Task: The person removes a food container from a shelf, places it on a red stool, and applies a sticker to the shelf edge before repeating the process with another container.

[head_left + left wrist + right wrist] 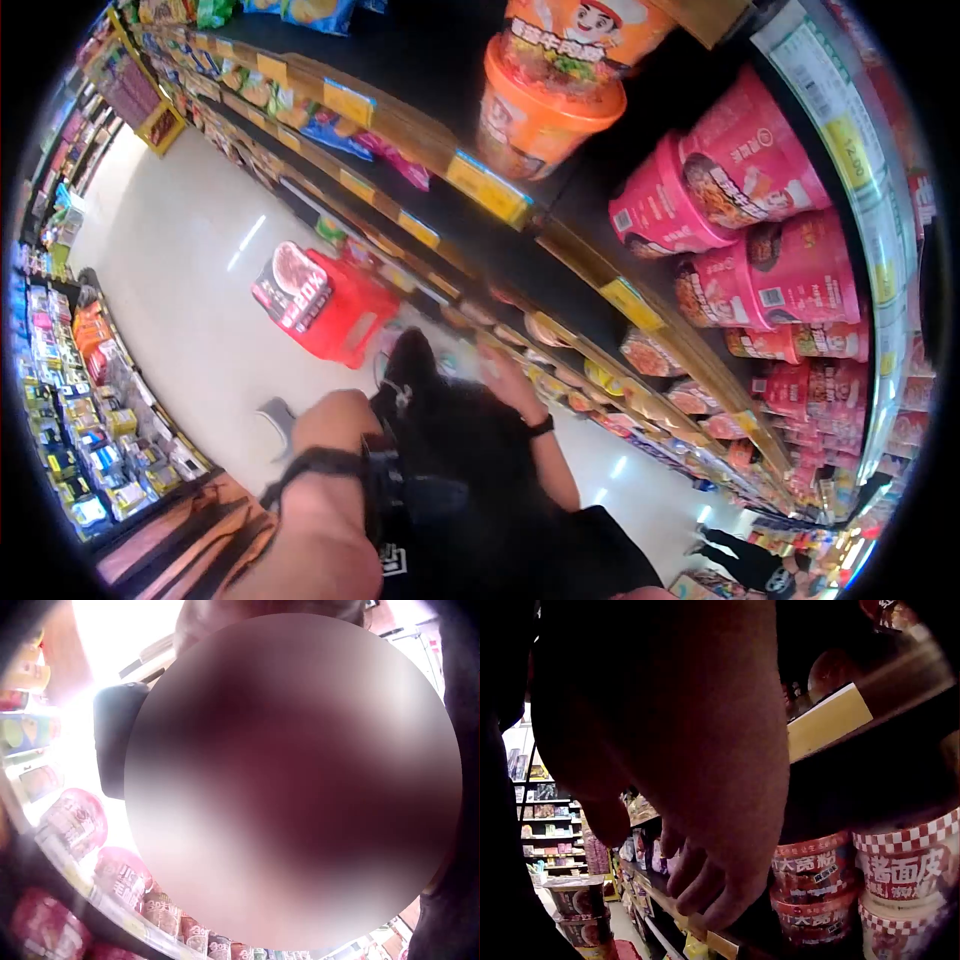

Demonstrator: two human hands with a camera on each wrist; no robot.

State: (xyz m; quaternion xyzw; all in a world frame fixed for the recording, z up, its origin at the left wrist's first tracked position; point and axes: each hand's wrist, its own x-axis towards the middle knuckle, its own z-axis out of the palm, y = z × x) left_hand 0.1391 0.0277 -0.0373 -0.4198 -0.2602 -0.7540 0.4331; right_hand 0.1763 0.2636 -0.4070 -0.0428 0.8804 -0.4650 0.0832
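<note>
Head view shows stocked shelves [490, 190] flanking a glossy pale floor [180, 240].

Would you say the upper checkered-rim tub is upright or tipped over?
Upright: the upper tub has its checkered rim at the top and sits on a matching tub.

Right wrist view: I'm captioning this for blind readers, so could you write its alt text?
A person's right hand, fingers loosely bent, hangs before store shelves. Stacked red tubs and checker-rimmed tubs stand at right; more stacked tubs show at lower left.
</note>
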